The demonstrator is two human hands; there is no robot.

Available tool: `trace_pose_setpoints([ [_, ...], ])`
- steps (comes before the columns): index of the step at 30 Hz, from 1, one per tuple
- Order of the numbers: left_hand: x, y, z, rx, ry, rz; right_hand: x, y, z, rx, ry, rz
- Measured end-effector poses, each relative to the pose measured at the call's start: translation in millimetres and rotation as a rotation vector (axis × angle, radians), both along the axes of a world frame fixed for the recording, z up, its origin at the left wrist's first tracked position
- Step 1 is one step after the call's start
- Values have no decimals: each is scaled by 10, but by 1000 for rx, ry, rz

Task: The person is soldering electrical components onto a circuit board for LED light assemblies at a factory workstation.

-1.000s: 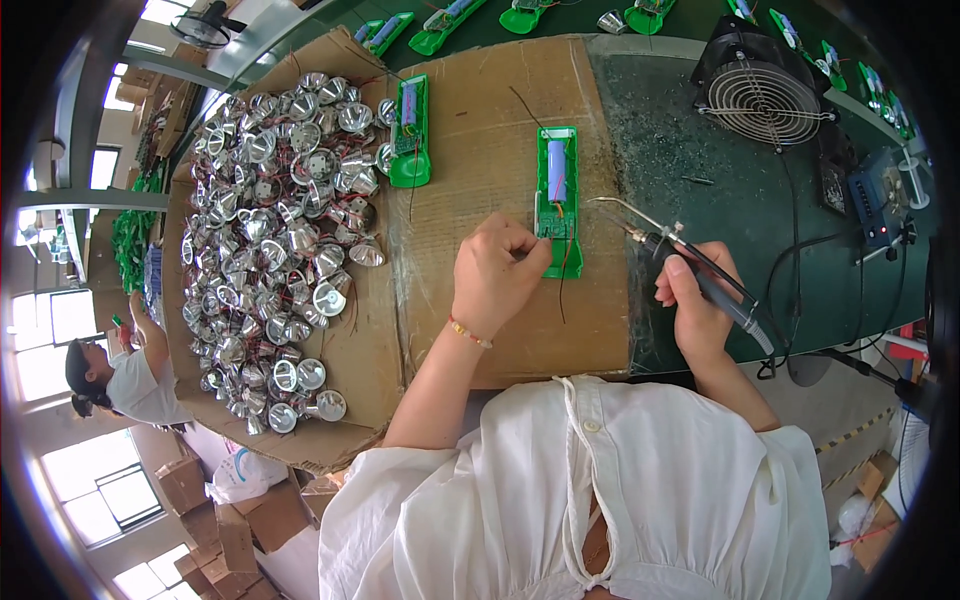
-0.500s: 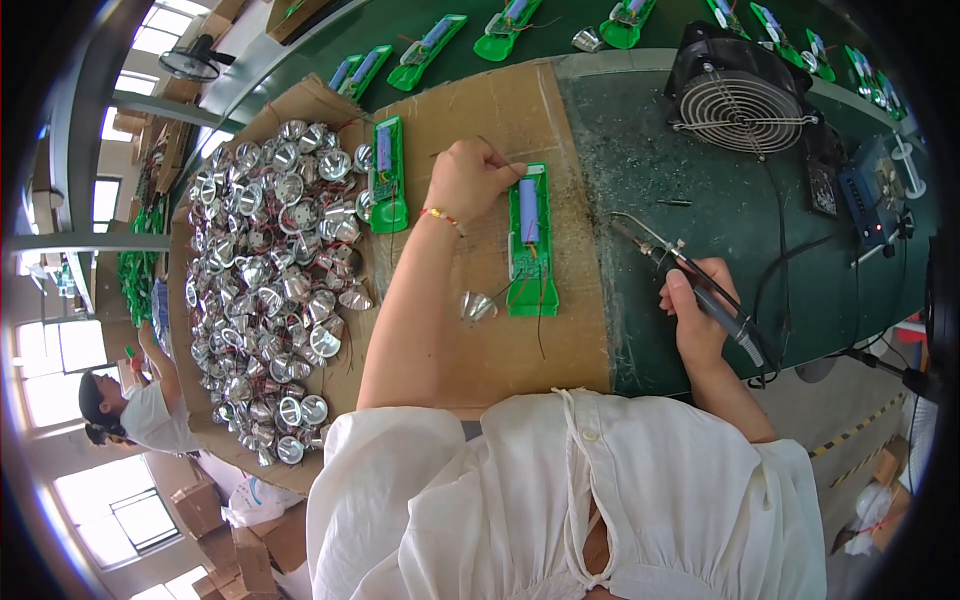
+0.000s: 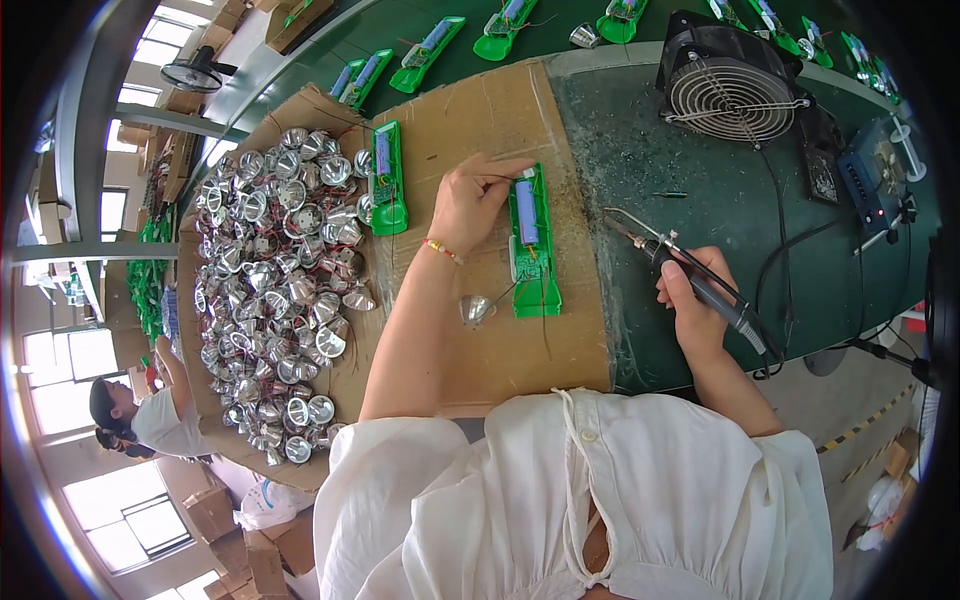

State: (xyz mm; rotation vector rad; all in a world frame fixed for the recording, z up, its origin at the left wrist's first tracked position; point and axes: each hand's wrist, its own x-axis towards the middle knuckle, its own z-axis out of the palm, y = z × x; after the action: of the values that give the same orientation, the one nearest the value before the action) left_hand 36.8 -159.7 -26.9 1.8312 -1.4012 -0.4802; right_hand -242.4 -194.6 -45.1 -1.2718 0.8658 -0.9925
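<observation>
On the cardboard mat before me lies a green torch housing (image 3: 538,296) with a purple battery cell (image 3: 529,212), a small circuit board and thin wires. My left hand (image 3: 472,205) pinches the far end of this housing by a small white part, its index finger laid over the edge. A silver reflector cup (image 3: 475,310) rests left of the housing's near end, joined by a dark wire. My right hand (image 3: 693,295) is wrapped round a soldering iron (image 3: 712,296) with a thin curved metal tube along it; its tip points toward the housing, apart from it.
A cardboard box (image 3: 330,105) heaped with reflector cups stands at left, beside a second green housing (image 3: 391,215). A black fan (image 3: 730,98) and a blue soldering station (image 3: 868,180) stand at far right. More housings line the back. Another person (image 3: 165,415) works at far left.
My left index finger has stretched out over the housing's far end, and the housing has tilted slightly. The soldering iron has shifted only a little. The whole view has shifted slightly.
</observation>
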Motion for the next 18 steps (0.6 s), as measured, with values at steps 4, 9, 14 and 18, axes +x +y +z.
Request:
trace_pose_setpoints([
  [4,-15,17,81,26,-78,-65,20,2,8,7,-3,-1],
  [9,71,75,26,-97,-90,-39,10,18,14,-3,2,3],
  [14,54,15,107,-141,-186,169,18,8,-16,-9,8,-6],
  [18,78,52,118,-115,-438,-27,37,11,10,-14,5,-1],
])
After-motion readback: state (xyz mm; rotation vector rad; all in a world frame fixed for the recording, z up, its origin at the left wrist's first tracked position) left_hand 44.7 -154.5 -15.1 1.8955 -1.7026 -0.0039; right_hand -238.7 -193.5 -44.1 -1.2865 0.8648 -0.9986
